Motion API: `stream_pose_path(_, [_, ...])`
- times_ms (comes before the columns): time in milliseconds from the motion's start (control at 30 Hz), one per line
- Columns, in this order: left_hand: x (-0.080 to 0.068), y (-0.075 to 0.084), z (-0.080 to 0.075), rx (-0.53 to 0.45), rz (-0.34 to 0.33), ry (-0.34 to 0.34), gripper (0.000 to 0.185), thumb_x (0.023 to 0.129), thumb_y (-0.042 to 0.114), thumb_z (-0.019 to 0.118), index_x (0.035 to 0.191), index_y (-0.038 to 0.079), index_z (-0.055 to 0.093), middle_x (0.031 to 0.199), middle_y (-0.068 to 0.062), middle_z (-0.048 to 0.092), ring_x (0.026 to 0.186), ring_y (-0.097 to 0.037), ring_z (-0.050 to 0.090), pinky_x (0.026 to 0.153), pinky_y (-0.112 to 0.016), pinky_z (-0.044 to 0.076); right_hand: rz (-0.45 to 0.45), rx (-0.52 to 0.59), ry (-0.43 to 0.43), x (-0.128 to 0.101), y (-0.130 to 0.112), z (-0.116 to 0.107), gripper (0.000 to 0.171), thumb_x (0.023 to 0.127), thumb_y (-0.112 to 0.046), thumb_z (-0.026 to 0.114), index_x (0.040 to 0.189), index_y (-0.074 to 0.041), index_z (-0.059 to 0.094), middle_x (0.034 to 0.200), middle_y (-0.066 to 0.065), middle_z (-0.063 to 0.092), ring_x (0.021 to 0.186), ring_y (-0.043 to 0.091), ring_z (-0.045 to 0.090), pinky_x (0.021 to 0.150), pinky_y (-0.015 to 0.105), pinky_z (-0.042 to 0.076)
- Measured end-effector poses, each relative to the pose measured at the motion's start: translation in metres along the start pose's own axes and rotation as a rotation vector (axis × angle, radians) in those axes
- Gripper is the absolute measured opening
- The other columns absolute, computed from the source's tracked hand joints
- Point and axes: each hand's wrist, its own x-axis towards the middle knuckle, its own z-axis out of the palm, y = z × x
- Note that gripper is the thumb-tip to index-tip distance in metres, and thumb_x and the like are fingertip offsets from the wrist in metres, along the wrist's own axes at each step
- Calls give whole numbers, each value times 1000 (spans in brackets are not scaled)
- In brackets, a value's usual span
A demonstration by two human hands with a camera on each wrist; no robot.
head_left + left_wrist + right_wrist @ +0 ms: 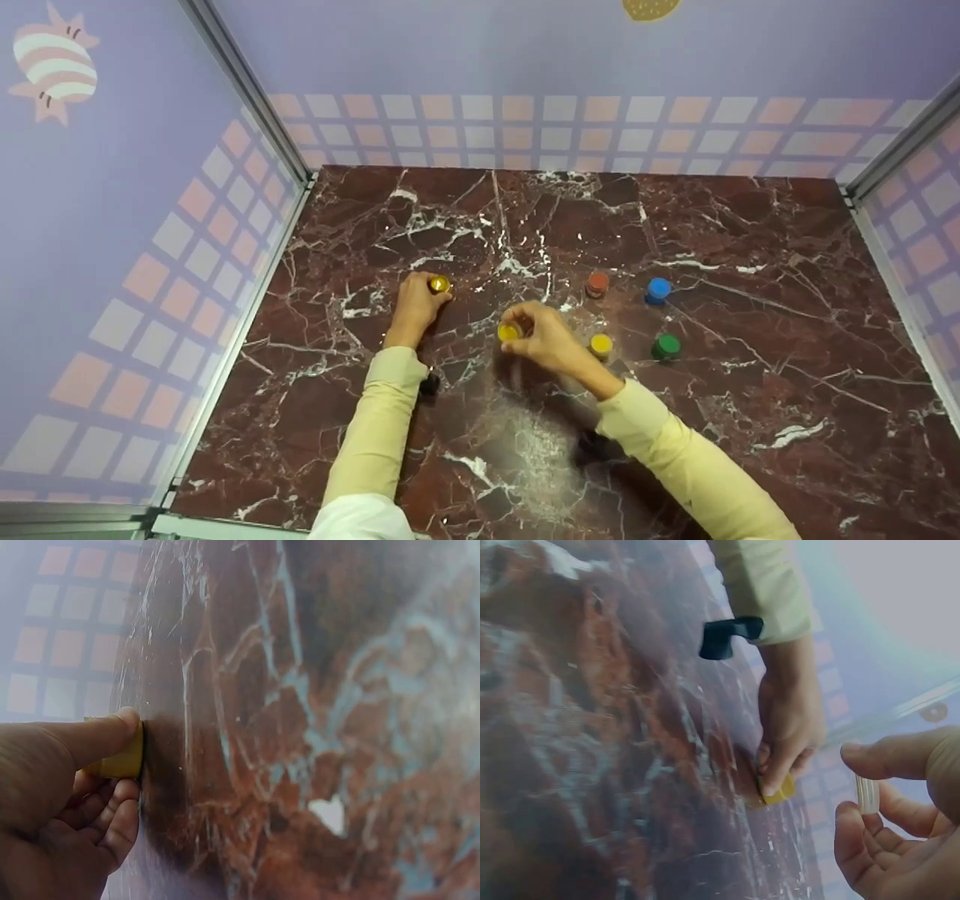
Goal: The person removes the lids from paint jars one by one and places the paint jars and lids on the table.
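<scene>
My left hand [414,304] grips a small yellow paint pot [439,284] on the marble-patterned table. Thumb and fingers press its sides, and a bright glint shows on its top. In the left wrist view the yellow pot [124,759] is partly covered by the thumb. To the right, my right hand [546,337] pinches a small round lid [508,333] above the table. From the head it looks yellow; in the right wrist view the lid [867,795] shows a pale, see-through ribbed edge between thumb and fingertips.
Right of the hands stand several small pots: a red one [598,284], a blue one [658,290], a yellow one [600,346] close by the right wrist, and a green one [666,346]. Tiled-pattern panels [517,135] wall the table at the back and sides.
</scene>
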Motion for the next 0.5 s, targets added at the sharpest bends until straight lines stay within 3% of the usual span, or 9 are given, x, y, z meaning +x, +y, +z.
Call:
stream_pose_path(333, [7, 0, -2, -6, -18, -12, 38, 88, 10, 82, 119, -7, 69, 119, -23, 64, 116, -39, 60, 105, -44, 45, 76, -65, 166, 51, -9, 7, 36, 76, 4, 85, 109, 2, 69, 100, 14, 68, 89, 28, 64, 84, 40, 55])
stream_pose_path(500, [2, -3, -1, -16, -6, -7, 37, 87, 10, 83, 117, -7, 69, 116, -23, 64, 115, -39, 60, 105, -44, 45, 115, -117, 184, 74, -10, 16, 38, 76, -3, 88, 109, 0, 71, 101, 13, 69, 91, 28, 64, 85, 40, 54])
